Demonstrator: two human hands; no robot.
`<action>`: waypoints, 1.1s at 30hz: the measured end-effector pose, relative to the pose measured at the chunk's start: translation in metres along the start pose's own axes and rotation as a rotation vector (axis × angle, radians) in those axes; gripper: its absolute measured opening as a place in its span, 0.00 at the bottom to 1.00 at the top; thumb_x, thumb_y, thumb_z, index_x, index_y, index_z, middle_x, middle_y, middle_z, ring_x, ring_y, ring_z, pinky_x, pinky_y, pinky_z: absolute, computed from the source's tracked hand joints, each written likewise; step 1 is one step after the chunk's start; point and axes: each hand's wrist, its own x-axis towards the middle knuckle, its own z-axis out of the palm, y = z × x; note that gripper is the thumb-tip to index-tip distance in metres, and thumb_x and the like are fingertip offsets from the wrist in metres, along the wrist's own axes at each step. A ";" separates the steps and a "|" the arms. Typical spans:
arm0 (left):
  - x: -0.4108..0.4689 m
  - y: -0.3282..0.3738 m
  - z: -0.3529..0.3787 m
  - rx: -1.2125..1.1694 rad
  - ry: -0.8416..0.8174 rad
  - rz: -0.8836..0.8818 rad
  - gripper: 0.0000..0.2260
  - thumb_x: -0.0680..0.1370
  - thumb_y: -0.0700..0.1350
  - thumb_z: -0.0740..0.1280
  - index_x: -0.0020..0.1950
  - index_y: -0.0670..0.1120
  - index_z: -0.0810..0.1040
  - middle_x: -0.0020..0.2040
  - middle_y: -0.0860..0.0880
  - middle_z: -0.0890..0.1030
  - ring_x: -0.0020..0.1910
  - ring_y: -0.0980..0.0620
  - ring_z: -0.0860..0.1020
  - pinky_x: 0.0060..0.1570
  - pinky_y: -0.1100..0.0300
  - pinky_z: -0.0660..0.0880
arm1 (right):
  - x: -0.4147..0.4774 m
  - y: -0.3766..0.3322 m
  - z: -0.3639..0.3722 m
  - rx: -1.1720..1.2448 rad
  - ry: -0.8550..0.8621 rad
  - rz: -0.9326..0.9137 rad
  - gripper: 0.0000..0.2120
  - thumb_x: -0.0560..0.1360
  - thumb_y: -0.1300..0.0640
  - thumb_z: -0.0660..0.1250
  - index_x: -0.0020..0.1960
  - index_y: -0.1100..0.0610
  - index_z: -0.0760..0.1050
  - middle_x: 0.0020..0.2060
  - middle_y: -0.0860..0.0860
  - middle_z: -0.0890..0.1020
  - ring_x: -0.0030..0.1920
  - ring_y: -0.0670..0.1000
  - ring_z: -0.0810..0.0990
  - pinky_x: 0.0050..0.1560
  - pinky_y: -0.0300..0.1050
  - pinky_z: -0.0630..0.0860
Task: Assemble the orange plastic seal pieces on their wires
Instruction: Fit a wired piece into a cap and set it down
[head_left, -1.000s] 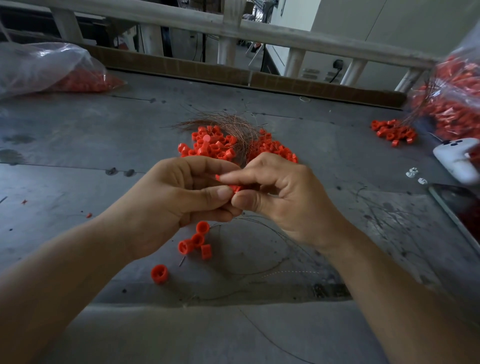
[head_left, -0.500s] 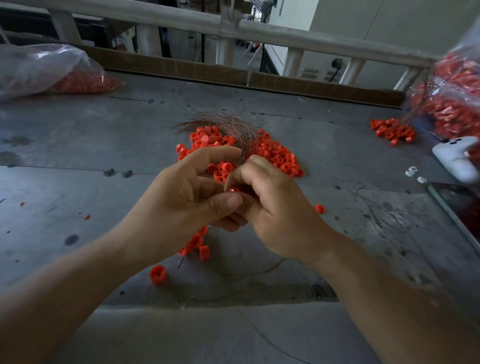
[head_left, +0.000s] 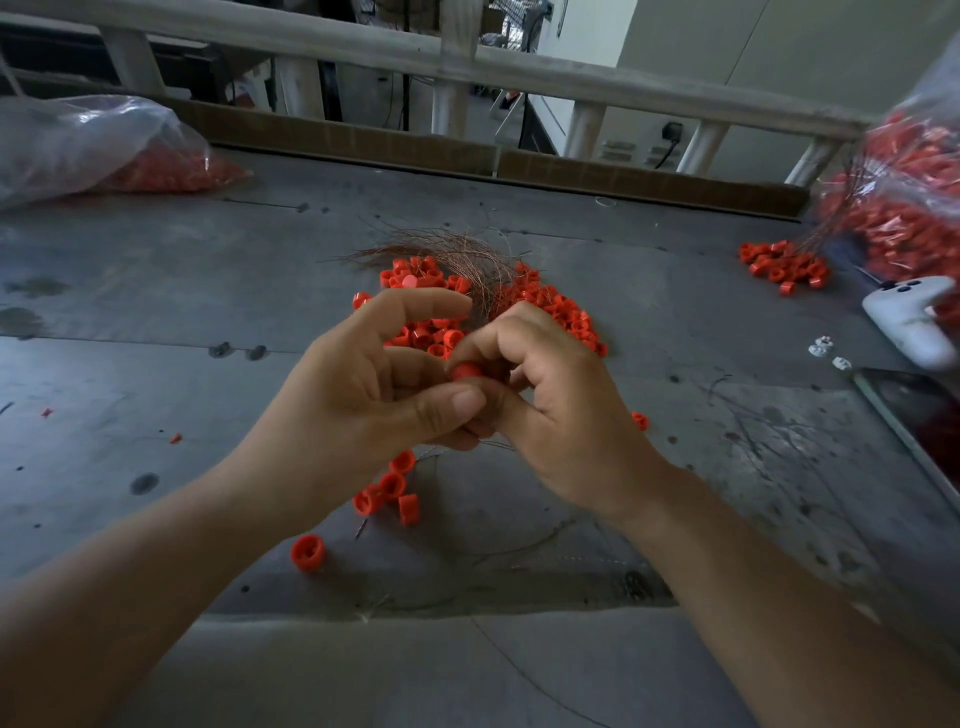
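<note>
Just in front of the heap (head_left: 550, 306) of small glossy orange rings on the scuffed grey table (head_left: 156, 291), both hands meet on one smooth, rounded orange seal piece (head_left: 466, 371). The left hand (head_left: 363, 410) pinches it between thumb and curled fingers, with the forefinger arched loosely above. The right hand (head_left: 561, 415) curls its fingers round the other side. A fan of thin coppery wires (head_left: 467, 254) spreads behind the heap. Crinkled clear plastic bags (head_left: 93, 145) holding orange parts lie far to the left and right of the heap.
</note>
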 end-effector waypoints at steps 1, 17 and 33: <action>0.000 0.000 -0.002 -0.036 -0.014 -0.015 0.23 0.62 0.47 0.73 0.56 0.49 0.73 0.38 0.43 0.83 0.36 0.49 0.83 0.35 0.64 0.78 | 0.000 0.001 -0.001 0.018 0.017 -0.006 0.03 0.71 0.58 0.67 0.44 0.54 0.75 0.38 0.40 0.70 0.40 0.37 0.71 0.42 0.28 0.67; 0.002 0.004 -0.008 -0.117 0.002 -0.096 0.24 0.60 0.45 0.70 0.55 0.47 0.75 0.38 0.41 0.84 0.37 0.46 0.83 0.34 0.64 0.78 | 0.001 0.003 -0.010 0.037 0.002 -0.063 0.12 0.74 0.62 0.63 0.57 0.57 0.75 0.41 0.45 0.75 0.44 0.40 0.74 0.46 0.31 0.71; 0.002 0.005 -0.011 -0.131 -0.062 -0.051 0.18 0.58 0.51 0.77 0.47 0.52 0.83 0.38 0.42 0.84 0.35 0.48 0.83 0.33 0.64 0.78 | 0.000 0.001 -0.009 0.196 -0.014 0.062 0.08 0.75 0.60 0.61 0.53 0.53 0.74 0.43 0.41 0.78 0.45 0.36 0.77 0.44 0.27 0.71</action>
